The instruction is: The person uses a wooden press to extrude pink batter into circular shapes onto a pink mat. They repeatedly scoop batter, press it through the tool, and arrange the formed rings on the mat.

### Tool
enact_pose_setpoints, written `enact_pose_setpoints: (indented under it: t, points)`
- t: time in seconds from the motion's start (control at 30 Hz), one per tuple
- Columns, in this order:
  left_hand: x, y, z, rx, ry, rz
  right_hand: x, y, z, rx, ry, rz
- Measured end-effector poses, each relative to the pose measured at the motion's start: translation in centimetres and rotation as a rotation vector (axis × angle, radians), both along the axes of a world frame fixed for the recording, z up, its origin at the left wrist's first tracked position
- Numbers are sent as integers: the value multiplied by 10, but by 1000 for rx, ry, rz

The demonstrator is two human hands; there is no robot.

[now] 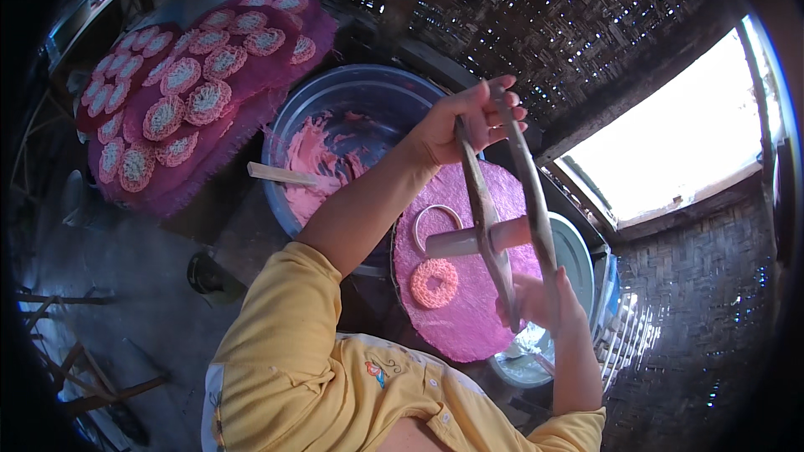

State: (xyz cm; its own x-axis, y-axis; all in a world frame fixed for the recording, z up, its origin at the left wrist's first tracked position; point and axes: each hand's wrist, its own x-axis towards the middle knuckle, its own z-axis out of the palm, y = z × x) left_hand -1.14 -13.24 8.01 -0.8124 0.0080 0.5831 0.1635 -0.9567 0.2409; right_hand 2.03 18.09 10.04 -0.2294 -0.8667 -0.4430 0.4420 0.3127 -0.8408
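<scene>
My left hand (pixel 452 127) is closed round the far ends of a wooden hand press (pixel 543 238), a tool of two long bars with a pale tube (pixel 452 243) across its middle. A plug of pink dough (pixel 512 233) shows between the bars. At the near ends, my right hand (pixel 566 308) grips the same press. The tool is held above a round board covered in pink cloth (pixel 448 336). On that cloth lie a thin pale hoop (pixel 420 238) and, just nearer, a lacy pink dough ring (pixel 434 301).
Left of the board stands a large blue basin (pixel 280 192) with pink dough (pixel 310 151) and a wooden spatula (pixel 280 173). Pink-and-white lacy rounds (pixel 181 75) cover magenta cloth (pixel 276 113) at far left. A greenish lid (pixel 578 259) and white-filled bowl (pixel 511 375) sit right.
</scene>
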Motion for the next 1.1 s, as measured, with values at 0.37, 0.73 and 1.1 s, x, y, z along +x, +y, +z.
enact_pose_setpoints:
  t: [0.37,0.73,1.1]
  points:
    - [-18,-5,-59,205,52,-77,-12,-2,3,242,153,-75]
    - [-28,-41,-43,168,-60,25,-34,-26,-9,276,429,-176]
    - [-4,-10,-69,144,-163,67,-6,-6,-4,357,361,-227]
